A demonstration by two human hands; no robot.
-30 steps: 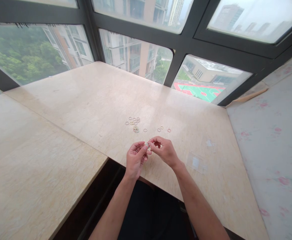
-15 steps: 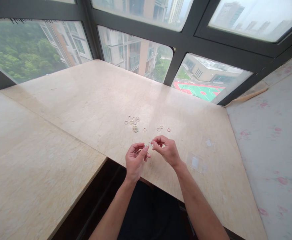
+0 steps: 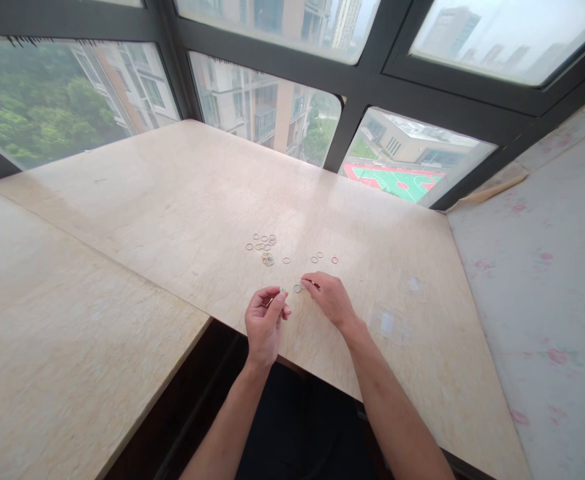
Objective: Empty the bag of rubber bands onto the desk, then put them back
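Observation:
My left hand point(image 3: 265, 323) is closed in a pinch above the table's front edge. A pale green bit, seemingly part of a thin coloured ring point(image 3: 282, 291), shows between its thumb and fingertip; the rest is hidden by the fingers. To its right, my right hand point(image 3: 329, 299) pinches with thumb and forefinger. A thin dark ring point(image 3: 297, 289) shows at those fingertips, low over the tabletop. Beyond the hands lie several thin rings point(image 3: 265, 239) in a loose group, with a small multicoloured heap of rings point(image 3: 267, 259) just in front of them.
A lone ring point(image 3: 286, 261) and a reddish ring point(image 3: 335, 261) lie on the marble-patterned tabletop point(image 3: 172, 200). Clear plastic packaging point(image 3: 388, 323) is on the right, near the flowered wall point(image 3: 537, 320). Window frames point(image 3: 362, 80) border the far side. A gap opens at the front.
My hands have drawn apart, the left moving slightly left. The dark ring now shows separately at my right fingertips. The view has shifted a little.

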